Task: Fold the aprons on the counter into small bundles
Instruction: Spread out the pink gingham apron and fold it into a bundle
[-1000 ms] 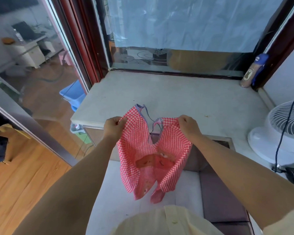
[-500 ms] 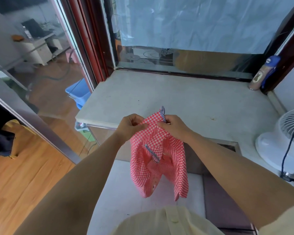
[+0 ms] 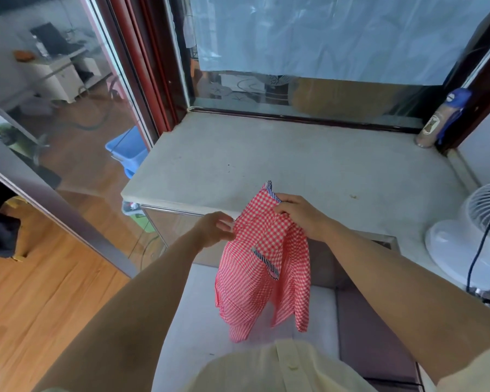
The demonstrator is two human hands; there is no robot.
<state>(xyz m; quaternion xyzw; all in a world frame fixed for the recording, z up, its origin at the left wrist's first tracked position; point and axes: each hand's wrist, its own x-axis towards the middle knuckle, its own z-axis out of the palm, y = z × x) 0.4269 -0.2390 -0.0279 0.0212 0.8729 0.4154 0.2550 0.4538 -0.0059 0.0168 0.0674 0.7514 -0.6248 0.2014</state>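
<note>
The apron (image 3: 266, 267) hangs in the air just in front of the counter (image 3: 266, 159), doubled lengthwise. Its top pokes up over the near edge and its tails dangle free below. It looks like thin check cloth: light, limp and not slippery, so it will probably sag wherever you aren't holding it, and a crease won't hold in mid-air.

Your right hand (image 3: 297, 216) has the top, with its fingers curled round the bunched upper edge. Your left hand (image 3: 214, 232) is at the cloth's left edge, fingertips against it. Whether they pinch it, I cannot tell.

Best hold it at the upper corners, where the striped trim (image 3: 266, 261) gives a firmer hem, then lay it flat on the counter to fold it smaller. A fan (image 3: 464, 244) stands to the right and a bottle (image 3: 436, 123) in the far corner, both well apart from the apron.
</note>
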